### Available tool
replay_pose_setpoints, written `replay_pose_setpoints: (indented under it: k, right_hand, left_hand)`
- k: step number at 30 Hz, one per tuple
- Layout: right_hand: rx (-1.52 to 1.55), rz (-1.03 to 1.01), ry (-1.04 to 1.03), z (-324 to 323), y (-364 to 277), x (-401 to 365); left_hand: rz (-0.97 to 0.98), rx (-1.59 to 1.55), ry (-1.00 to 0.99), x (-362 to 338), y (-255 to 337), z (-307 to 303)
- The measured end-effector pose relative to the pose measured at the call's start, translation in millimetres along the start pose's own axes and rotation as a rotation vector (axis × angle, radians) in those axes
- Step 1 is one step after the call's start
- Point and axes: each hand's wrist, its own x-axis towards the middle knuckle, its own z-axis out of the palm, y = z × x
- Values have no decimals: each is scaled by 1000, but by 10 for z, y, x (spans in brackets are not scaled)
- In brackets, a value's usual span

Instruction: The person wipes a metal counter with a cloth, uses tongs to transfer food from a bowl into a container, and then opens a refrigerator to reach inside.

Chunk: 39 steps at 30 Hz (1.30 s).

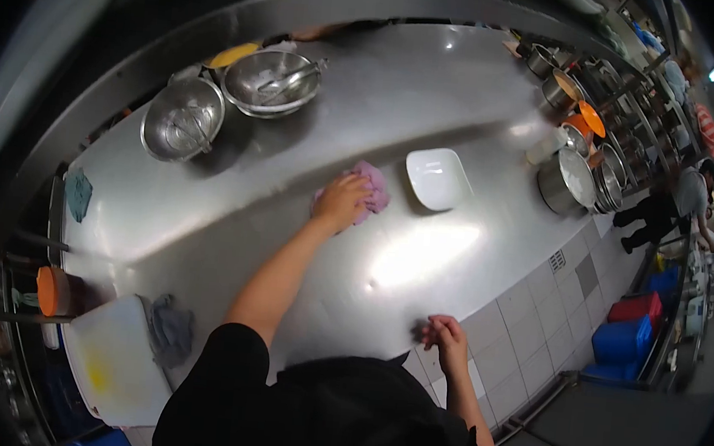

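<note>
My left hand (342, 202) presses a crumpled pink cloth (372, 192) onto the steel worktop (303, 261), with the fingers closed over it. To the right of the cloth stands a white square bowl (437, 179), apart from the hand. Over the front edge of the worktop hovers my right hand (446, 334); its fingers are loosely bent and somewhat apart, and I see nothing in them.
Two metal bowls (183, 119) with utensils stand at the back left. Several pots, including a large steel pot (566, 182), line the right end. A white cutting board (120, 359) and a grey cloth (170, 328) lie front left. A person (681, 205) stands far right.
</note>
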Motion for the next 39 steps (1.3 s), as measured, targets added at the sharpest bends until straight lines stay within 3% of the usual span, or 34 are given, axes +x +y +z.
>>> replay_pose_setpoints:
  k: [4, 8, 10, 12, 14, 16, 18, 20, 21, 22, 23, 24, 26, 28, 31, 33, 34, 36, 39]
  right_hand:
    - [-16, -110, -97, -200, -221, 68]
    - [18, -178, -141, -585, -444, 32]
    - [16, -165, -181, -903, -396, 74]
    - [78, -182, -146, -1233, -314, 92]
    - [153, -141, -139, -1541, -280, 95]
    - [136, -97, -93, -1827, -301, 111]
    - [185, -106, -86, -2084, -328, 137]
    - [176, -98, -89, -2282, -370, 217]
    - [182, -115, -72, -2355, -388, 259]
    - [191, -134, -54, -2399, -407, 308]
    - [201, -138, -34, -2411, -434, 374]
    - [204, -149, -48, -2404, -453, 445]
    - [143, -160, -23, -2394, -508, 638]
    - [63, -225, -30, -2337, -561, 868]
    - [-116, -337, 1, -2372, -620, 1307]
    - [-663, -629, 211, -2378, -685, 1621]
    - [-663, -635, 224, -2360, -750, 1719]
    - [-1096, -1003, 371, -2192, -829, 1888]
    - [-1171, -1019, 431, -2025, -747, 1981]
  left_hand:
    - [70, 66, -49, -532, 961, 349]
    - [188, -116, -50, -1010, 1910, 885]
    - [147, -229, 28, -1184, 2437, 1153]
    - [201, -272, -328, -1381, 2831, 1396]
    - [93, -690, -384, -1527, 3116, 1568]
    - [21, -660, -380, -1606, 3206, 1458]
    - [-184, -735, -156, -1678, 3274, 1078]
    - [-281, -674, 101, -1769, 3162, 566]
    - [-381, -754, 327, -1929, 3032, 422]
    - [-684, -872, 404, -2052, 2983, 138]
    - [-856, -603, 594, -2207, 2817, -17]
    - [-868, -244, 659, -2399, 2605, -180]
    - [-827, 414, 491, -3003, 1949, -271]
    - [-971, 865, 303, -3141, 1857, -201]
    - [-974, 853, 363, -2877, 1640, -130]
    - [-924, 847, 342, -2480, 1438, -21]
    - [-887, 856, 307, -2267, 1344, 19]
    - [-787, 798, 269, -1675, 1106, 142]
    - [-637, 666, 219, -637, 725, 301]
